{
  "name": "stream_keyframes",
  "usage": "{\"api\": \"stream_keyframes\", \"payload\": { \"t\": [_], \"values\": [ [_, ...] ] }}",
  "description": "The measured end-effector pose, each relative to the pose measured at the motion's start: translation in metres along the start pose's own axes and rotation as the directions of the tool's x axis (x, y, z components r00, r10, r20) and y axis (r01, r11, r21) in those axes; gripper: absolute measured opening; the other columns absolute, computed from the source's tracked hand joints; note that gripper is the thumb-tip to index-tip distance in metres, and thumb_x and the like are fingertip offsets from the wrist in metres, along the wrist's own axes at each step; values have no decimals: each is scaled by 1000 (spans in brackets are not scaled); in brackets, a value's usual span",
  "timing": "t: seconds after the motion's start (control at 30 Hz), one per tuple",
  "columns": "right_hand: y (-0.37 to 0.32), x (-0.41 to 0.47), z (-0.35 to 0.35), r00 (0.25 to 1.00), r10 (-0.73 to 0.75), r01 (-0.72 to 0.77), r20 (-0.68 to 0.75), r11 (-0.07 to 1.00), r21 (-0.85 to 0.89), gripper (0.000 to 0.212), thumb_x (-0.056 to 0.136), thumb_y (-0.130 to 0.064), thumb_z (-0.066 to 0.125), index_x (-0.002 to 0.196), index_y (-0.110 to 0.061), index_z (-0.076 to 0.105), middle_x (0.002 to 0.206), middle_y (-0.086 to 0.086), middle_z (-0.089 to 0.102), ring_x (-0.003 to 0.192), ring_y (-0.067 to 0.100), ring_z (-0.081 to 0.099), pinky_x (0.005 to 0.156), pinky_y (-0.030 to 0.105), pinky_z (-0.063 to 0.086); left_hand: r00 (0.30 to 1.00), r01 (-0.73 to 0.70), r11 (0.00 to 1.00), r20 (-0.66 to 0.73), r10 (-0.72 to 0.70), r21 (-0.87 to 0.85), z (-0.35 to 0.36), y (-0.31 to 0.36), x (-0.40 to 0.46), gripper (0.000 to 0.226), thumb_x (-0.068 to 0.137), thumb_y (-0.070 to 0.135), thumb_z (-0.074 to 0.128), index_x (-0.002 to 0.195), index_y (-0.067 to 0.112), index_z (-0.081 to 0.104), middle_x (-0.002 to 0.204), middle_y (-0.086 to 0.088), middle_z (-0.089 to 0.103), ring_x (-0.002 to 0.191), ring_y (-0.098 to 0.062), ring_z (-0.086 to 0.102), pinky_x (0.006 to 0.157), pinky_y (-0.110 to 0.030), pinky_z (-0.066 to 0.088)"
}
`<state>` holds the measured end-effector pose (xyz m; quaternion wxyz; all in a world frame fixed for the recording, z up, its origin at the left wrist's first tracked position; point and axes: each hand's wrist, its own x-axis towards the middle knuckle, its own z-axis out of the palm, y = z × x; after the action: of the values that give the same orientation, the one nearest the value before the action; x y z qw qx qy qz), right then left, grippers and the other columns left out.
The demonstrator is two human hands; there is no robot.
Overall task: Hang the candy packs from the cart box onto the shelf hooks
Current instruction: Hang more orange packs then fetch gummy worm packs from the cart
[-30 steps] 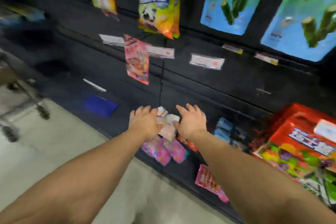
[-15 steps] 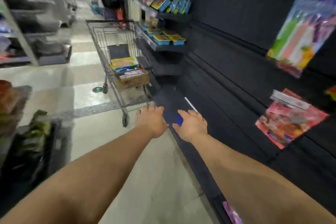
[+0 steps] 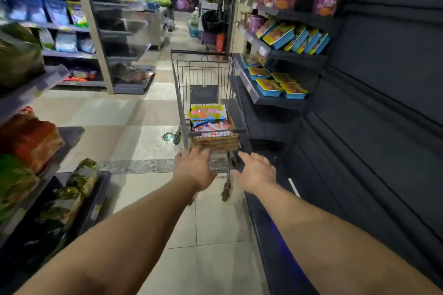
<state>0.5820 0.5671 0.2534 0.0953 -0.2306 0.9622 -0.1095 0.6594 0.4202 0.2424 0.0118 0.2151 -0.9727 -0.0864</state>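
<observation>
A wire shopping cart (image 3: pixel 202 72) stands in the aisle straight ahead. A brown cardboard box (image 3: pixel 213 142) sits in its near end, filled with candy packs (image 3: pixel 208 113) in bright pink, blue and yellow wrappers. My left hand (image 3: pixel 195 166) reaches out with fingers extended, just below the box's near left corner, holding nothing. To its right my right hand (image 3: pixel 257 170) is also stretched forward, fingers relaxed and empty, beside the cart's near right edge. The dark shelf wall (image 3: pixel 383 103) with its hooks runs along the right; no hooks are discernible here.
Blue snack trays (image 3: pixel 278 82) lie on the right-hand shelves beyond the cart. Bagged goods fill low shelves on the left (image 3: pixel 31 141). A tiled aisle floor (image 3: pixel 143 112) stretches ahead toward more racks and a dark poster at the far end.
My view has swung left from the shelf with hanging packs to the aisle. The cart is now straight ahead and closer, and both empty hands reach toward its box.
</observation>
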Motion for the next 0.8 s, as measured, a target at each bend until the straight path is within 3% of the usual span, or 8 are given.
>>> {"api": "stream_keyframes", "payload": {
  "t": [0.2, 0.37, 0.63, 0.8],
  "values": [
    [-34, 116, 0, 996, -85, 85, 30, 996, 11, 64, 94, -52, 53, 151, -33, 31, 155, 1, 36, 142, 27, 31, 114, 43, 29, 994, 107, 994, -8, -107, -14, -4, -40, 95, 67, 92, 53, 57, 151, 28, 35, 158, -3, 35, 146, -29, 29, 118, -45, 24],
    [-77, 218, 12, 994, -95, 95, 46, 996, -2, 64, 94, -51, 54, 151, -32, 32, 152, 3, 40, 139, 29, 36, 111, 43, 34, 994, 114, 993, 6, -114, -13, -1, -95, 190, 67, 92, 52, 57, 151, 29, 35, 159, -3, 33, 146, -28, 28, 118, -45, 25],
    [-159, 389, 26, 998, 27, -30, 48, 998, 58, 58, 95, -50, 50, 149, -33, 36, 152, 1, 40, 134, 26, 42, 106, 36, 40, 998, 25, 993, 62, -32, 114, -26, -212, 366, 71, 90, 56, 57, 151, 29, 33, 159, -5, 34, 146, -30, 28, 118, -44, 25],
    [-166, 460, 35, 993, 103, -108, 49, 988, 109, 55, 92, -49, 56, 143, -34, 44, 145, 0, 48, 130, 26, 47, 102, 38, 44, 990, -90, 990, 115, 77, 110, -16, -228, 468, 70, 88, 56, 59, 148, 28, 37, 154, -5, 39, 143, -30, 33, 115, -42, 29]
  ]
}}
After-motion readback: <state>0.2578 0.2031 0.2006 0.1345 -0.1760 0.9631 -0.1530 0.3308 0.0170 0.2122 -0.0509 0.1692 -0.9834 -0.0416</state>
